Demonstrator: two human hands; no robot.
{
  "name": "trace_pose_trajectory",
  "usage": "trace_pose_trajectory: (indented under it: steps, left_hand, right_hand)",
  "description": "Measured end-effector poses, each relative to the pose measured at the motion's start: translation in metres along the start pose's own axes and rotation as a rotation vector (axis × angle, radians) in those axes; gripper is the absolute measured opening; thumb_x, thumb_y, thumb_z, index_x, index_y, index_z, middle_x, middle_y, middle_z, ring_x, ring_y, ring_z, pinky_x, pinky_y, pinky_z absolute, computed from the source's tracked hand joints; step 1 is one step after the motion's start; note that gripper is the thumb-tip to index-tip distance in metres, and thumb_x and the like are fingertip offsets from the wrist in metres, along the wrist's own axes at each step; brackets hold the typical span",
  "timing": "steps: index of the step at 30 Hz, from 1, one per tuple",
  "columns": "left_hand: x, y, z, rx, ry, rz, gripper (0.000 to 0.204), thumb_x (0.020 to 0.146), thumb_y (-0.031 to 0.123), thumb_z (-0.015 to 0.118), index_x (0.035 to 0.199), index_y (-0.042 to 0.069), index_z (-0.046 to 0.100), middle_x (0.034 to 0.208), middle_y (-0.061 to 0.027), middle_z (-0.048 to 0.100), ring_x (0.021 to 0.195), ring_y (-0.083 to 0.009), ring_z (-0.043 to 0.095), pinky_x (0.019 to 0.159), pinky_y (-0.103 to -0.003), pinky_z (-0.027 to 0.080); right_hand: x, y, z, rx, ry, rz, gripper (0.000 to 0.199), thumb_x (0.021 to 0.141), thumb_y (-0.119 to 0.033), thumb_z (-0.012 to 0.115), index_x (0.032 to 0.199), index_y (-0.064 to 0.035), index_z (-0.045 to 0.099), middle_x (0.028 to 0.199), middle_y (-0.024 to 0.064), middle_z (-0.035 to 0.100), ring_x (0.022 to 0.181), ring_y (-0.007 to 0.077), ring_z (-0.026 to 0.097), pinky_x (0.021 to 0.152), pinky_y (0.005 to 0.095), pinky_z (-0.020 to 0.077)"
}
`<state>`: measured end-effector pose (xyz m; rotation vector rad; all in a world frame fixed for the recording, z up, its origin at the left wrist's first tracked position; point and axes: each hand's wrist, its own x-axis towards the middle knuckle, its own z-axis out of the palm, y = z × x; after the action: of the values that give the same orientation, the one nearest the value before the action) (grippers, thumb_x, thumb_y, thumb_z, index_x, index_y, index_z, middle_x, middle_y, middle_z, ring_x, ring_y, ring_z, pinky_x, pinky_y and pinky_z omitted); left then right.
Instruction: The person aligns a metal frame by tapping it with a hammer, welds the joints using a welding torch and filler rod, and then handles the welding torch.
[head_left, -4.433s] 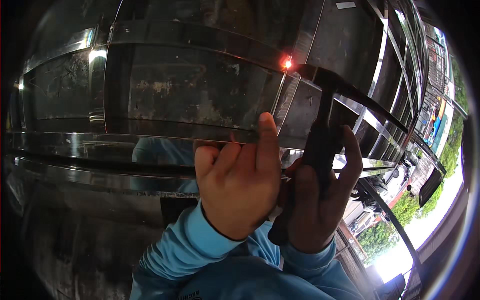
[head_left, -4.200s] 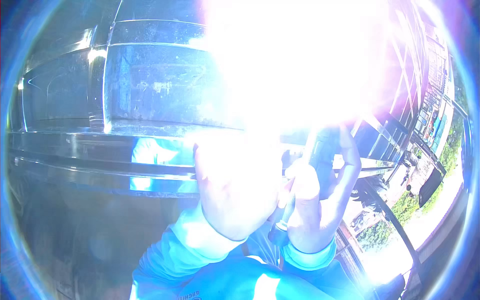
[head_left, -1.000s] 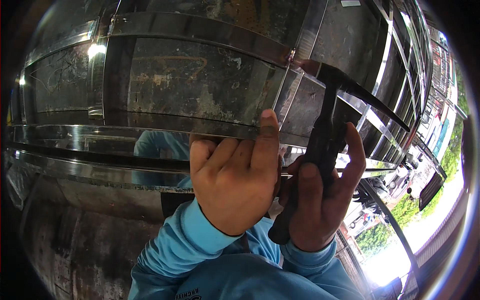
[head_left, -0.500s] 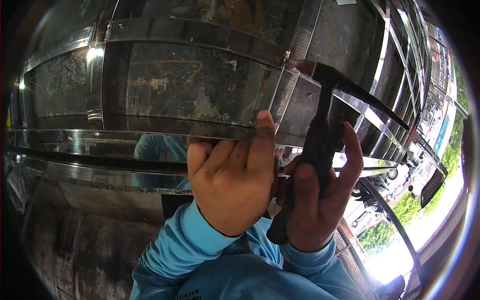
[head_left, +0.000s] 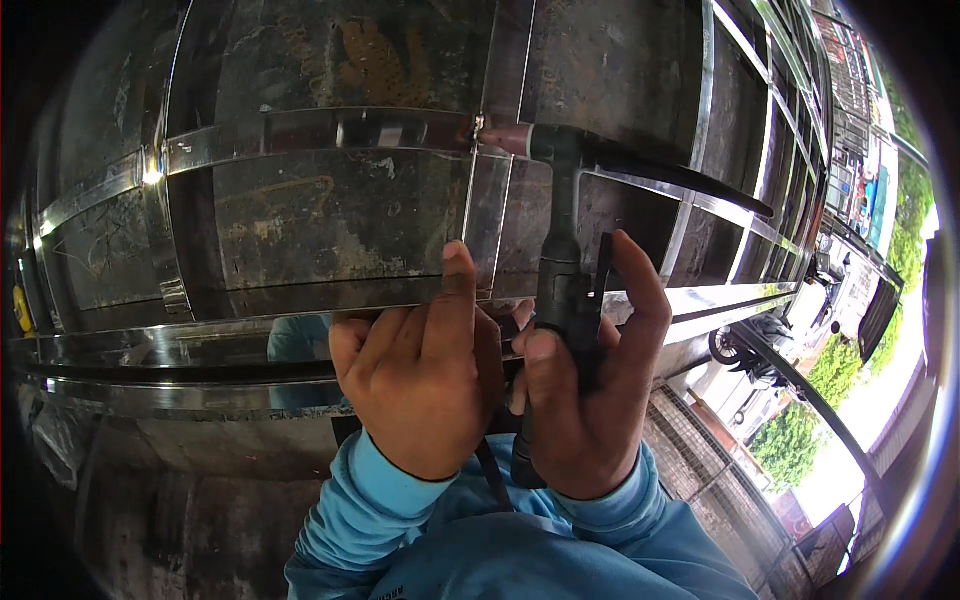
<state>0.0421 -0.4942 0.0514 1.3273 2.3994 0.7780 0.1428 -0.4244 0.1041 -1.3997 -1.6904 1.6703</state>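
My right hand (head_left: 590, 400) is closed round the dark handle of a welding torch (head_left: 563, 215). Its index finger is raised along the handle. At the torch's head, a pinkish nozzle (head_left: 508, 138) points left and touches or nearly touches a joint between shiny metal tubes (head_left: 488, 205); a long black back cap slants off to the right. No arc shows. My left hand (head_left: 420, 375) is in front of the lower rail (head_left: 220, 346), its index finger stretched up to the upright tube's edge. The other fingers are curled; what they hold, if anything, is hidden.
A framework of polished metal tubes lies over a dark, stained surface (head_left: 290, 220). More bars (head_left: 740, 160) run along the right. A clear plastic bag (head_left: 58, 440) hangs at the lower left. A motorcycle (head_left: 745, 345) stands beyond, at the right.
In the picture, the joint, torch and both hands have shifted left as the view moved. The nozzle remains beside the joint, and my right hand keeps its hold on the torch.
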Motion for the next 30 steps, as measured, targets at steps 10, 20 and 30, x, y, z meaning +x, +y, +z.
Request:
trace_pose_trajectory:
  steps: [10, 20, 30]
  left_hand:
    - [0.005, 0.000, -0.006, 0.014, -0.067, -0.021, 0.015, 0.083, 0.013, 0.073, 0.097, 0.011, 0.077, 0.070, -0.0003, 0.065, 0.066, -0.0198, 0.061, 0.074, -0.036, 0.042]
    - [0.003, 0.000, 0.006, -0.033, 0.084, -0.003, 0.039, 0.082, 0.006, 0.074, 0.121, 0.006, 0.076, 0.066, 0.0017, 0.064, 0.058, -0.0156, 0.058, 0.071, -0.035, 0.041]
    - [-0.001, -0.001, 0.005, -0.024, -0.003, -0.018, 0.049, 0.082, 0.019, 0.071, 0.129, 0.004, 0.071, 0.064, 0.0050, 0.055, 0.062, -0.0129, 0.055, 0.070, -0.035, 0.035]
  right_hand:
    - [0.002, -0.004, 0.002, 0.032, -0.034, -0.011, 0.071, 0.100, 0.001, 0.054, 0.157, 0.0067, 0.012, 0.126, 0.0258, 0.063, 0.110, 0.0254, 0.068, 0.095, 0.0357, 0.0556]
    - [-0.003, -0.002, 0.010, -0.026, 0.105, 0.058, 0.070, 0.103, -0.007, 0.053, 0.161, -0.0022, 0.014, 0.087, 0.0084, 0.065, 0.060, 0.0066, 0.055, 0.054, 0.0217, 0.0425]
    - [-0.001, -0.013, 0.007, 0.077, 0.048, 0.113, 0.073, 0.100, 0.003, 0.050, 0.159, 0.0033, 0.007, 0.118, 0.0236, 0.068, 0.101, 0.0214, 0.070, 0.087, 0.0323, 0.0559]
